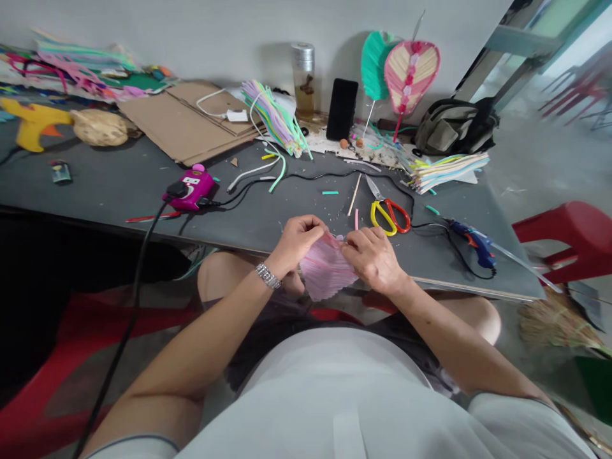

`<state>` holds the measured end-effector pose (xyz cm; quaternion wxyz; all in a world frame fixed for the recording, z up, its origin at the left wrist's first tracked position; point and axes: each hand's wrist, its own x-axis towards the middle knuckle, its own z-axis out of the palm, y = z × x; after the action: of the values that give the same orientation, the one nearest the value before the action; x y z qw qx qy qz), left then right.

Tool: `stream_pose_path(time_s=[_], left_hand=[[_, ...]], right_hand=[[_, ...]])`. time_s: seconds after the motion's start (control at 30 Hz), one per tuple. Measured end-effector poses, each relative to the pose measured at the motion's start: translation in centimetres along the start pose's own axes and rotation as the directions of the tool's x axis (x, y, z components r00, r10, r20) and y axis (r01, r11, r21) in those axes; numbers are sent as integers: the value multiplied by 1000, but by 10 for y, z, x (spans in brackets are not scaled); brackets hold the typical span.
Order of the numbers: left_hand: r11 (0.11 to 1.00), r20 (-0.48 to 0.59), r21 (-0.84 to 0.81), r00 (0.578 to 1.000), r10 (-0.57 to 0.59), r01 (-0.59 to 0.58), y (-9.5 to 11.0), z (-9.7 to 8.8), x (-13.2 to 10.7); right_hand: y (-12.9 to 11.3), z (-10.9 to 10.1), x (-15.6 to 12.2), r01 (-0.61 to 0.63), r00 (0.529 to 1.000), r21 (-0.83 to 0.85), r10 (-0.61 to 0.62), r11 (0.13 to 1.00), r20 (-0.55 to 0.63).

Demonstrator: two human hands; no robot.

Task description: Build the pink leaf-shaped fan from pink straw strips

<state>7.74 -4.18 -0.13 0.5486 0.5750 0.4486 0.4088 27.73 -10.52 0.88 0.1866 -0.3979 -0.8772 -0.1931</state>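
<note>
Between my hands, at the table's front edge, hangs a pink, ribbed, fan-shaped piece (327, 273) with a scalloped lower rim. My left hand (300, 241), wearing a metal watch (268, 275), pinches its upper left side. At the upper right side, the fingers of my right hand (375, 256) are closed on it too. A small pale bit shows at its top between the fingertips; I cannot make out what it is. Scissors (389, 213) with one yellow and one red handle lie just beyond my right hand, near a short pink strip (356, 219) and a thin wooden stick (354, 194).
A blue glue gun (473, 242) lies at the right, its cord crossing the table. A magenta power socket (192, 189) and a yellow glue gun (36, 124) are at the left. Behind stand bundled pipe cleaners (277, 118), a phone (342, 108), a bottle (304, 83) and a heart-shaped fan (411, 73).
</note>
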Motion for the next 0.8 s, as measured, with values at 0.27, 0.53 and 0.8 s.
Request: stream_pose_path(time_s=[0.27,0.53,0.8], left_hand=[[999,-13,37,1000,-8,8,2,0,1],[997,-24,82,1000,-10,12,4,-1,0],[993,-31,112,999,29,-25,-1,-2,0]], right_hand=[[5,2,0,-170,985,328,163,929,48],[32,14,13,-514,824,832,390,209,411],[26,9,0,-588,787,771,392,245,476]])
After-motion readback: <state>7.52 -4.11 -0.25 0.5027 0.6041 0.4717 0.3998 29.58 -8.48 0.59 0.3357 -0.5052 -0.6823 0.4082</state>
